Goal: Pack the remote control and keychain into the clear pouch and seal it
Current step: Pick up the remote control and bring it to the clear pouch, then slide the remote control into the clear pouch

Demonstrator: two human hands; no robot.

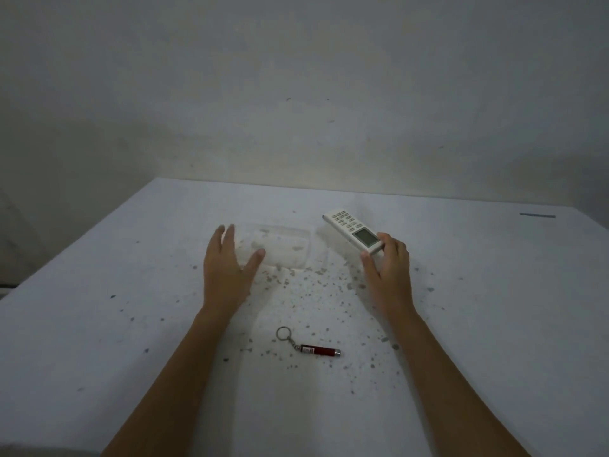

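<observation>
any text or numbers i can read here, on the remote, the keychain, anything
No text here can be read.
remote control: the buttons carry markings, too small and blurred to read; its screen shows no legible digits.
keychain: the red barrel has a small pale label, too blurred to read.
clear pouch: no print visible.
table: only dark specks and a dark strip near the far right edge, no writing.

You've got a white table (131, 324) w/ dark specks (316, 291) scattered all over the middle, a short dark strip (537, 216) lying near its far right edge, and a plain grey wall (296, 94) right behind it.
</observation>
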